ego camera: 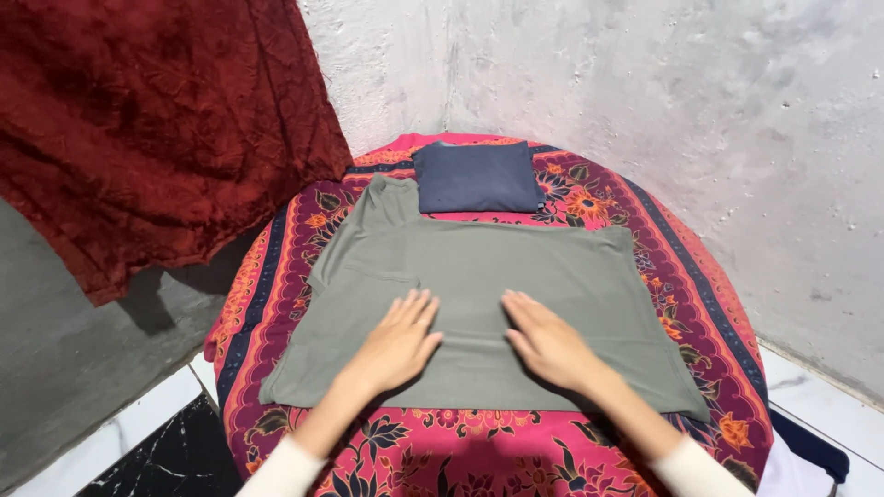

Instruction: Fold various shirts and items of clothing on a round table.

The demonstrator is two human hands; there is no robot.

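Note:
An olive-green shirt (479, 276) lies spread flat on a surface draped in a pink and red floral cloth (709, 304). My left hand (398, 342) rests palm down on the shirt's lower middle, fingers together and flat. My right hand (551, 340) lies palm down just to the right of it, also flat on the fabric. Neither hand grips anything. A folded dark blue garment (477, 178) sits at the far end, beyond the shirt's upper edge.
A dark red curtain (157, 120) hangs at the left against a grey wall. Rough white walls (645, 83) meet in a corner behind the surface. White and black floor tiles (157, 442) show at the lower left; a dark blue item (815, 446) lies lower right.

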